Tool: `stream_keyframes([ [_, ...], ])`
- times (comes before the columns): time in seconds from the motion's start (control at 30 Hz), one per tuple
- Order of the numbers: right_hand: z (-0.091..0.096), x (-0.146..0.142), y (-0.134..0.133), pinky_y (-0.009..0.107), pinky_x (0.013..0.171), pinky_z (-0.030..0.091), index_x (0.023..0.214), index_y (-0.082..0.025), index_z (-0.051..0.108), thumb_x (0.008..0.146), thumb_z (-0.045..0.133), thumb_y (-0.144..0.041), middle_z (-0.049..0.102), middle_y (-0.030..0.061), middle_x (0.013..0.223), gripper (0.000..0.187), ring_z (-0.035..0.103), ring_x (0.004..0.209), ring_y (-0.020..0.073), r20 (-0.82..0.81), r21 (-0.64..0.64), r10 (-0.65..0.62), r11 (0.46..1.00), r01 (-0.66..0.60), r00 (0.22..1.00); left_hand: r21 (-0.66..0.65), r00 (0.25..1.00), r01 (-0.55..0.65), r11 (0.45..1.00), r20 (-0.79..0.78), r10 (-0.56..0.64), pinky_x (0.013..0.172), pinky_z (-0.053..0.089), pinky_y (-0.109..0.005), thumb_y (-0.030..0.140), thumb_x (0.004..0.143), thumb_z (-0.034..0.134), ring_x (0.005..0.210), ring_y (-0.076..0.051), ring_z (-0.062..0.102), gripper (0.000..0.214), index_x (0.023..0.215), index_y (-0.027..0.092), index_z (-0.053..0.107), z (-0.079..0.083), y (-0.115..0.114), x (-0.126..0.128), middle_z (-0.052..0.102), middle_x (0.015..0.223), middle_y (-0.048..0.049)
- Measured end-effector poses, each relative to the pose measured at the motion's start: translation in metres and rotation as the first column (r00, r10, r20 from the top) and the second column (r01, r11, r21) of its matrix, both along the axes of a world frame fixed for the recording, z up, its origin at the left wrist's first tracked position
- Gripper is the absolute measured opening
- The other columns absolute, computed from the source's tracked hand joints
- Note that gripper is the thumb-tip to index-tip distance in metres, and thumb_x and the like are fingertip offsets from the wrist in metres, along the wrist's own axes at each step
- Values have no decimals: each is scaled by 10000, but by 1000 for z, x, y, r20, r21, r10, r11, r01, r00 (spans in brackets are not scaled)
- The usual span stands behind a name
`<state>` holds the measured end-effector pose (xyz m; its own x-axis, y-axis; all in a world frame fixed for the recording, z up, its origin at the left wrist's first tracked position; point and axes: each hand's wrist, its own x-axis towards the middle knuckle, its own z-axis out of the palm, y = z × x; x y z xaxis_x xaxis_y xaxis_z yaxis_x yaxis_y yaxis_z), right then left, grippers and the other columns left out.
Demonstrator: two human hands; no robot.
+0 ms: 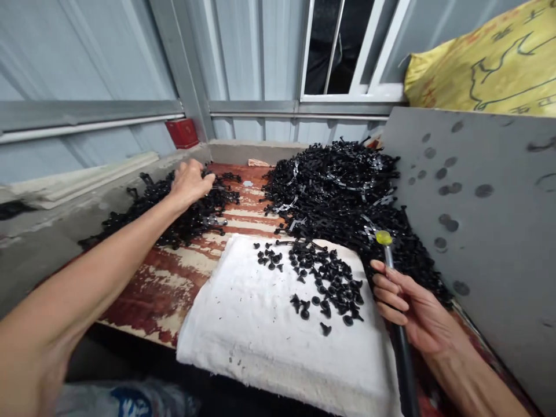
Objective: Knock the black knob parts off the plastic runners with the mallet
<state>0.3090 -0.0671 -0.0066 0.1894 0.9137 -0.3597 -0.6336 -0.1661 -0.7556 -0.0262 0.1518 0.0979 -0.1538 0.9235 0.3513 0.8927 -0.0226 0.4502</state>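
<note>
My left hand (191, 182) reaches onto a pile of black moulded strips (191, 217) at the left. Its thumb stands apart from the bent fingers, whose tips are partly hidden, and no held piece shows. My right hand (410, 304) is wrapped around a stick-like tool (403, 362) with a black handle, a short metal shaft and a yellow round end pointing up. This tool is held beside the right edge of a folded white cloth (243, 324). Scattered on the cloth are several small black rubber-like pieces (332, 281) with round flat heads and stems.
A larger heap of black strips (330, 185) lies at the back right, against a grey board (469, 231). The worktop (152, 289) has worn red-brown paint. A low ledge (247, 152) runs behind it. A red box (182, 133) stands in the corner, and a yellow sack (486, 63) rests above the board.
</note>
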Motion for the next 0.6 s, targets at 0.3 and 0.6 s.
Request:
stream_keyframes([
  [0.3, -23, 16, 6, 93, 272, 310, 764, -148, 690, 419, 952, -277, 410, -106, 516, 452, 302, 360, -23, -114, 50, -12, 999, 18, 993, -119, 629, 717, 687, -316, -711, 1085, 375, -464, 364, 969, 303, 1296, -261, 443, 432, 1308, 155, 471, -103, -92, 52, 482, 1397, -157],
  [0.6, -31, 20, 11, 121, 294, 335, 836, -171, 635, 652, 808, -187, 409, -93, 539, 253, 333, 378, 22, -106, 73, 64, 996, -57, 992, -131, 444, 844, 520, -374, -814, 1070, 356, -574, 312, 950, 394, 1351, -332, 372, 437, 1355, 154, 435, -117, -131, 64, 436, 1436, -188],
])
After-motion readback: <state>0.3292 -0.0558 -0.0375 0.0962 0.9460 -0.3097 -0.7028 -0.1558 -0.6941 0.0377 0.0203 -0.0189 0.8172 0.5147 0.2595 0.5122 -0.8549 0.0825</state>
